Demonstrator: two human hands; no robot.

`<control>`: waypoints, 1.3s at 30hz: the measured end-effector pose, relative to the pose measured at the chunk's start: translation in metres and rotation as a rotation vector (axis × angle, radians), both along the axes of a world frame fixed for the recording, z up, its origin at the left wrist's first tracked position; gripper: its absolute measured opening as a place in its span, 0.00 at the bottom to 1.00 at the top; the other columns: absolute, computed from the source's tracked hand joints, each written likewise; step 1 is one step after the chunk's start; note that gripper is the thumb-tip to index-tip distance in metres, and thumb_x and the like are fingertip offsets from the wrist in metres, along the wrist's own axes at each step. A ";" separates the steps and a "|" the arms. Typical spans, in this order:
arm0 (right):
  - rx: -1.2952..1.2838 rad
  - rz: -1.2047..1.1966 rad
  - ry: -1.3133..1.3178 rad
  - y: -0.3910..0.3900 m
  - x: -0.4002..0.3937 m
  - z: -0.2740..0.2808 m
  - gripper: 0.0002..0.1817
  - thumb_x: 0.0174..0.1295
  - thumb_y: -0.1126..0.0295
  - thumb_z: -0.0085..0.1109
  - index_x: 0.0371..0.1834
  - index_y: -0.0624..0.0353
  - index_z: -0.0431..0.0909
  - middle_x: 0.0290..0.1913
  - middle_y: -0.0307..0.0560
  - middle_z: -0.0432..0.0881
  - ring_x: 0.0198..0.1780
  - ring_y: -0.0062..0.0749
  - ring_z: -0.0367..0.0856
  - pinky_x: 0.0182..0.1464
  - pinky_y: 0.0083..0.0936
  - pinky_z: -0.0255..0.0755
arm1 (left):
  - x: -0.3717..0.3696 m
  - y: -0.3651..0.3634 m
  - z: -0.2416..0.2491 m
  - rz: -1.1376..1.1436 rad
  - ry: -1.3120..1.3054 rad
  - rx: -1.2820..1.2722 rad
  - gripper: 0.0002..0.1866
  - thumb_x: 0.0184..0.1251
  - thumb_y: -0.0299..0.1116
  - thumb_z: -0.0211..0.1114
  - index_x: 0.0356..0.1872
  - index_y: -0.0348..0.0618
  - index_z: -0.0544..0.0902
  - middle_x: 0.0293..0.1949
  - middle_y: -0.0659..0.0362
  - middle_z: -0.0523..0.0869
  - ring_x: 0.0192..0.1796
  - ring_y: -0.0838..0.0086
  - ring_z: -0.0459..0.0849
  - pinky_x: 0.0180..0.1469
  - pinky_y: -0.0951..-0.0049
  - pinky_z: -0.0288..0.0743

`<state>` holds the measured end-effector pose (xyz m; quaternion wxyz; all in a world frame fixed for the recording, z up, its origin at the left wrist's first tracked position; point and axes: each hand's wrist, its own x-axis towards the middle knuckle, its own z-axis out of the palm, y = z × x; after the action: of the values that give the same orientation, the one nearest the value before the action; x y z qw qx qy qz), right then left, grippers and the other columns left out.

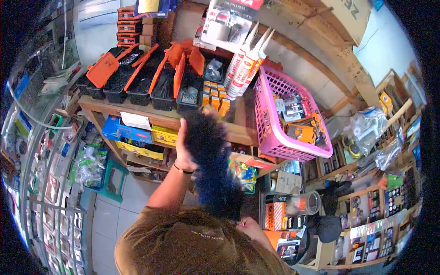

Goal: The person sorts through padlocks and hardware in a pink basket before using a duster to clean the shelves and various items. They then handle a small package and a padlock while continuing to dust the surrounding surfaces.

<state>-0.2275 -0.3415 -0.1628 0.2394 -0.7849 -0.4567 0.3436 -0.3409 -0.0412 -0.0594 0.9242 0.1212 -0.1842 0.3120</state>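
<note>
Head view, left fingers (183, 130) spread against one dark bundle (211, 160), right fingers (244, 223) too hidden to tell, one pink basket (293, 150).

We are observing our left hand (184, 149) touching a blurred dark bundle (213, 169), our right hand (248, 224) showing low beside it; beyond, black bins (162, 101) are standing on the wooden bench (158, 119), near a pink basket (267, 135).

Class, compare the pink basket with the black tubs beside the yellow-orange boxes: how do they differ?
The pink basket is larger than any one of the black tubs. The basket has latticed walls, while the tubs look solid-sided. The basket shows no lid; orange lids stand open over the tubs. Both kinds hold goods.
</note>
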 end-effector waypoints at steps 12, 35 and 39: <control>-0.066 -0.329 0.132 0.001 0.016 0.022 0.12 0.50 0.67 0.54 0.16 0.62 0.69 0.13 0.41 0.68 0.18 0.22 0.66 0.21 0.26 0.60 | 0.018 -0.007 0.017 0.347 0.233 0.048 0.41 0.54 0.65 0.46 0.61 0.42 0.59 0.53 0.47 0.70 0.52 0.54 0.71 0.56 0.49 0.62; 0.031 -0.129 0.019 0.003 0.010 0.001 0.12 0.47 0.69 0.58 0.13 0.62 0.68 0.13 0.45 0.70 0.16 0.30 0.68 0.21 0.26 0.63 | -0.003 0.012 -0.016 -0.012 -0.053 -0.153 0.54 0.41 0.78 0.41 0.62 0.41 0.56 0.54 0.41 0.68 0.55 0.48 0.67 0.58 0.44 0.55; -0.058 -0.076 -0.024 0.005 0.006 0.009 0.13 0.47 0.67 0.58 0.13 0.62 0.70 0.13 0.45 0.71 0.15 0.30 0.69 0.20 0.27 0.63 | 0.005 0.020 -0.031 -0.009 -0.037 -0.096 0.54 0.42 0.78 0.39 0.62 0.41 0.56 0.54 0.42 0.68 0.56 0.49 0.67 0.59 0.45 0.55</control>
<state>-0.2219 -0.3365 -0.1539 0.2242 -0.8121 -0.4195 0.3381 -0.3361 -0.0216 -0.0907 0.9267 0.0703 -0.1865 0.3186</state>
